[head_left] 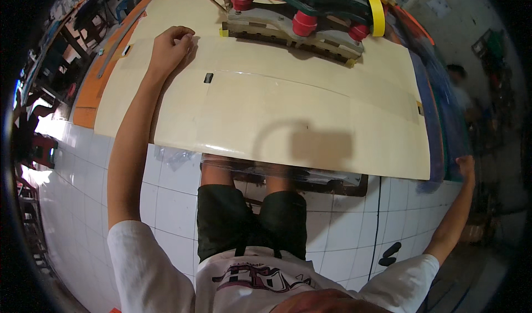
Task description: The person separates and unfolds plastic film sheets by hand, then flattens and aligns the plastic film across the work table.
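As I look through the head view, the blue sheet [436,135] runs near-to-far along the cream board's [277,113] right side; the right hand [466,166], nearer, is at its near end, grip unclear to me. The left hand [170,51], curled closed, shows nothing held.

Sheet [260,116] beneath left hand [170,48]
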`<state>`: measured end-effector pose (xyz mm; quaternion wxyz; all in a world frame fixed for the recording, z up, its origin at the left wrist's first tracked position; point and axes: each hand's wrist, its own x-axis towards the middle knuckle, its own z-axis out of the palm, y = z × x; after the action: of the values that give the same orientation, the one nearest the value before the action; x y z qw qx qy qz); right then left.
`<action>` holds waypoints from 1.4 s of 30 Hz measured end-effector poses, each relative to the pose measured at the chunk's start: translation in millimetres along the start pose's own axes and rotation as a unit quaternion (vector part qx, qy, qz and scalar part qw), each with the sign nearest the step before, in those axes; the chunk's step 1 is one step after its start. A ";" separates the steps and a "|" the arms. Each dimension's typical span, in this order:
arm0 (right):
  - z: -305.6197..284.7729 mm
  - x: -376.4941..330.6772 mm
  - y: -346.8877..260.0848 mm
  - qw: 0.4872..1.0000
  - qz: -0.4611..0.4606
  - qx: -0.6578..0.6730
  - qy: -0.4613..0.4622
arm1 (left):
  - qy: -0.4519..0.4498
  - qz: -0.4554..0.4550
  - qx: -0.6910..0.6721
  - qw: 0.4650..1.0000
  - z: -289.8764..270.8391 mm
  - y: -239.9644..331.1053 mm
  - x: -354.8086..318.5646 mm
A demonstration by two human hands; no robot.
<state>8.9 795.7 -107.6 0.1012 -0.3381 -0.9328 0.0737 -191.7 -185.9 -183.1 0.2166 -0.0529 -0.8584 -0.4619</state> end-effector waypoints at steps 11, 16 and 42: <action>-21.8 -5.2 22.6 0.993 -0.028 0.091 -0.076 | -0.012 0.044 0.063 0.997 1.2 8.3 -2.1; -26.3 -6.9 34.9 0.991 -0.059 0.095 -0.070 | -0.017 0.030 0.044 0.998 1.3 12.7 -3.7; -17.5 45.0 90.7 0.961 -0.219 -0.105 0.130 | 0.000 0.041 0.002 0.999 14.0 -7.8 -0.9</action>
<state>35.2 894.9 -103.1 0.1995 -0.1408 -0.9653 -0.0931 -197.7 -178.8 -196.2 0.2353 -0.0872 -0.8564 -0.4512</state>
